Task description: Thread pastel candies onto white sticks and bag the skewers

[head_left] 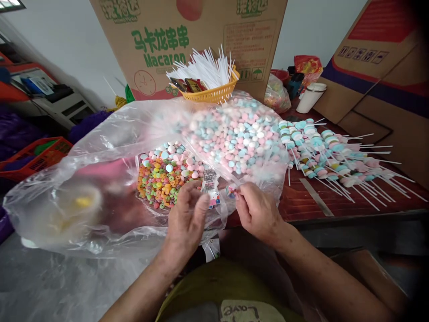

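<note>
My right hand (pixel 258 210) is closed in a pinch on a small multicoloured piece (pixel 231 191), too small and blurred to name. Facing it, my left hand (pixel 186 219) has its thumb apart from its fingers and shows nothing in its grip. Its fingertips are by the ring-shaped gummy candies (pixel 157 181), which are orange, green and yellow. Just beyond the left thumb lies a small white printed packet (pixel 210 185). Pink, white and blue round candies (pixel 241 134) are heaped behind, partly under a clear plastic bag (pixel 117 223).
A yellow basket (pixel 211 95) of white sticks (pixel 212 69) stands before a Macaron carton (pixel 201 27). Finished-looking candy skewers (pixel 328 156) are piled at the right on the dark red table (pixel 298 201). A white cup (pixel 311 97) stands behind them.
</note>
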A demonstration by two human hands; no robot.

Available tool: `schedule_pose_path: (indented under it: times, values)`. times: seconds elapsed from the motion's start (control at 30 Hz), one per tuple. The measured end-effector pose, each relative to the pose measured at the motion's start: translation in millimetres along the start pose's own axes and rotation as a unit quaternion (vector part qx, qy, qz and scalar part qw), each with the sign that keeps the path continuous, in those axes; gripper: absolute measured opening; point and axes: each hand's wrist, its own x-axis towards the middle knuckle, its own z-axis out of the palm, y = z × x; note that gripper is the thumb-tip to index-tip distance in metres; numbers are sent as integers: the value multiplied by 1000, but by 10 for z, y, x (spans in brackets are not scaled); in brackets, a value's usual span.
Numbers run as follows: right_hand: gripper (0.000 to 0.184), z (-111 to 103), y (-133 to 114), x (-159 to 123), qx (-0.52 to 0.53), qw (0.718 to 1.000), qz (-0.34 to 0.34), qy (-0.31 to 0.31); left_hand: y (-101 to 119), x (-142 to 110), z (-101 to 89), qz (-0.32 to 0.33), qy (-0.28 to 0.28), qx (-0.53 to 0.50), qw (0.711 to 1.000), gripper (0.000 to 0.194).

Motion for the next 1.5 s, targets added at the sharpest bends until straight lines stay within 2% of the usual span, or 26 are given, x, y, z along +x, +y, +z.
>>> schedule_pose_path:
  times: [0.03,0.1,0.17,0.2,0.23,0.3,0.37,0.43,0.47,0.57,0.6,0.63,0.67,0.7,0.77,0.83,0.87,0.9,0.97,1.03,1.07,1.23,1.3,1.37,1.43,1.5]
  values:
    - [18,13,-71,14,14,1000,-15,19,67,-9,-51,-32,-22,-5,999,53]
    - [17,103,-231,6,87,994,-63,-5,212,-8,-198,-112,-94,-50,988,65]
    - [16,241,-356,-19,198,976,-56,-70,341,3,-385,-117,-115,-123,979,75]
    - [15,306,-393,-26,261,961,-4,-93,386,5,-476,-86,-103,-147,980,76]
    - [15,356,-414,-27,327,937,70,-103,412,3,-553,-73,-104,-152,980,76]
    - [16,405,-436,-21,436,870,200,-113,406,-10,-641,-114,-139,-107,978,70]
    - [15,409,-470,-24,487,832,239,-116,352,-28,-632,-151,-152,-75,974,68]
    - [16,420,-520,-39,511,807,261,-138,297,-39,-575,-130,-129,-110,977,74]
    - [17,436,-541,-47,529,780,295,-155,277,-40,-548,-106,-117,-139,978,78]
    - [11,510,-551,-54,610,644,423,-186,222,-31,-500,-63,-103,-138,983,75]
    - [11,529,-537,-53,628,614,444,-179,195,-25,-489,-47,-98,-90,990,66]
    - [13,541,-520,-52,638,603,448,-169,161,-19,-476,-29,-92,-24,995,57]
    - [16,542,-502,-55,640,611,440,-154,122,-14,-458,-8,-78,50,996,47]
    - [20,534,-487,-59,632,636,421,-134,81,-10,-436,15,-53,119,991,40]
    - [26,493,-466,-76,592,715,363,-78,7,-8,-385,36,-12,208,977,37]
    - [28,440,-455,-99,547,781,300,-37,-33,-19,-339,35,-32,228,973,38]
    - [29,416,-449,-114,541,792,282,-35,-38,-31,-322,33,-72,229,970,38]
    - [30,395,-441,-133,551,786,278,-46,-36,-46,-309,32,-125,233,964,39]
    - [34,358,-405,-196,592,739,305,-100,-25,-83,-292,46,-222,266,937,41]
    - [36,296,-324,-298,600,707,344,-150,-23,-116,-275,78,-274,333,899,40]
    - [36,242,-259,-362,583,715,347,-170,-29,-124,-261,101,-298,376,871,39]
    - [37,-310,263,-701,394,824,285,-291,-151,-66,-37,217,-419,523,710,27]
    - [36,-549,438,-809,274,887,308,-208,-281,-43,164,259,-398,568,672,21]
    - [33,-688,525,-935,169,940,273,-118,-451,-58,422,322,-352,598,645,20]
    - [32,-709,549,-1130,114,959,226,-129,-584,-99,671,408,-347,579,615,19]
    - [30,-674,567,-1422,91,954,224,-180,-592,-119,811,465,-350,566,584,13]
